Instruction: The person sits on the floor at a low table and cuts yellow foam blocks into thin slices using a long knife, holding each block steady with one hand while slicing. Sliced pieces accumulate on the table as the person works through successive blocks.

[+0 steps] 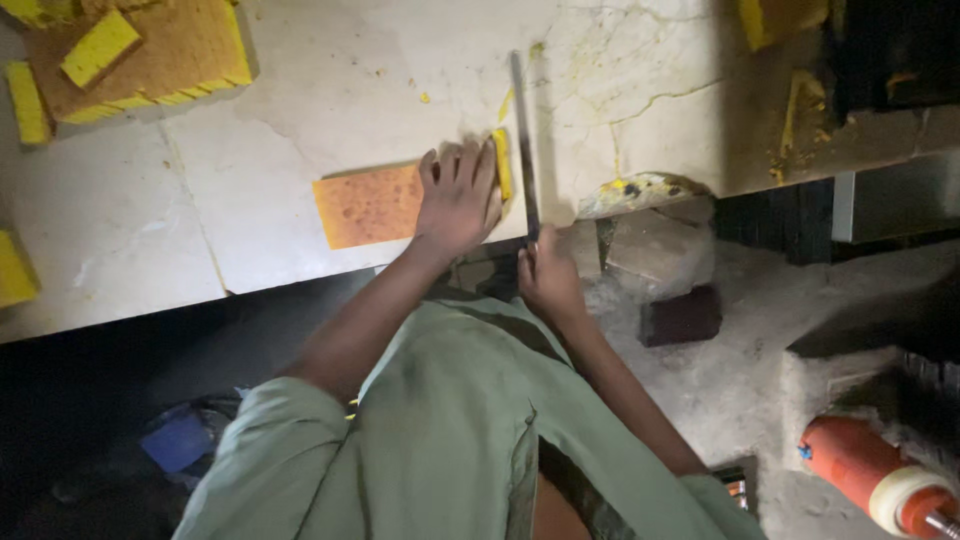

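Pale cracked stone forms the bench [300, 90]. On it I see the orange foam slab [368, 205], my left hand [458, 195] pressing it with spread fingers. Just right, my right hand [545, 280] grips the long blade [524, 150], fingers wrapped around it.

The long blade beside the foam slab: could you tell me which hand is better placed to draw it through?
Probably the right hand: it grips the long blade at the table edge. The left hand lies flat on the orange foam slab, pinning it.
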The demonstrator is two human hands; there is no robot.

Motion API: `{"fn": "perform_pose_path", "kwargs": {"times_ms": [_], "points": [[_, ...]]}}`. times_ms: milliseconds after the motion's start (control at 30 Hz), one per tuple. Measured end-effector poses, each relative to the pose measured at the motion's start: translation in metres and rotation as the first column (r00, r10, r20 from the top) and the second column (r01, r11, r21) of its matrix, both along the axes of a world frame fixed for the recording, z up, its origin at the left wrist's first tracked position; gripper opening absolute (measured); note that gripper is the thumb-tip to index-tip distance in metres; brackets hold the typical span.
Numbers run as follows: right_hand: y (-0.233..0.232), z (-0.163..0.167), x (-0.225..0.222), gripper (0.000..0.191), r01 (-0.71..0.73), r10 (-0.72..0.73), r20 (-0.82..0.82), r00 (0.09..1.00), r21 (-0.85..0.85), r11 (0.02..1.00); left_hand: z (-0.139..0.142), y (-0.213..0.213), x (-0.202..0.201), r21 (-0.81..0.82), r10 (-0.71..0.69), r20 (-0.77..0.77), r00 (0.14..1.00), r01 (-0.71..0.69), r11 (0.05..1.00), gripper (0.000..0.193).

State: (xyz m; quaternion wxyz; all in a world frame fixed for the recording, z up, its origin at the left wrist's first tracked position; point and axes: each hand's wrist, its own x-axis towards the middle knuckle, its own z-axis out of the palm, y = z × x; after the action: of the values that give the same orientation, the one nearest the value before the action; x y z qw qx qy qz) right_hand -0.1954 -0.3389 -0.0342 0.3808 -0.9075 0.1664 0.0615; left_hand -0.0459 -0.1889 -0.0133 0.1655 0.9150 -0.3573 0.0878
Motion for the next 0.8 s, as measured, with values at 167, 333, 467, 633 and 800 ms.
{"fn": "perform_pose_path", "kwargs": {"times_ms": [167,333,467,633,800], "points": [[-0.044,-0.007,-0.071,0.031,-0.007,0.006,0.035,0.999,0.038,0.999,-0.009,-0.024,-0.009,0.128,-0.247,-0.305,0.92,0.297,0.946,0.046],[-0.066,-0.035,-0.12,0.04,-0.125,0.136,-0.107,0.985,0.102,0.987,-0.003,-0.018,0.037,0.081,0.063,-0.157,0.986,-0.05,0.995,0.067],[-0.05,-0.023,-0.092,0.051,-0.292,0.293,-0.028,0.956,0.04,0.956,0.006,0.0,0.034,0.117,0.23,-0.332,0.915,-0.202,0.972,0.062],[-0.01,0.022,0.012,0.05,-0.329,0.309,-0.203,0.929,-0.075,0.941,0.003,0.007,0.013,0.18,0.198,-0.319,0.927,-0.146,0.973,0.061],[0.026,0.046,0.089,0.04,-0.27,0.233,-0.199,0.952,-0.187,0.945,-0.003,0.013,0.016,0.122,0.175,-0.287,0.942,-0.145,0.982,0.069]]}}
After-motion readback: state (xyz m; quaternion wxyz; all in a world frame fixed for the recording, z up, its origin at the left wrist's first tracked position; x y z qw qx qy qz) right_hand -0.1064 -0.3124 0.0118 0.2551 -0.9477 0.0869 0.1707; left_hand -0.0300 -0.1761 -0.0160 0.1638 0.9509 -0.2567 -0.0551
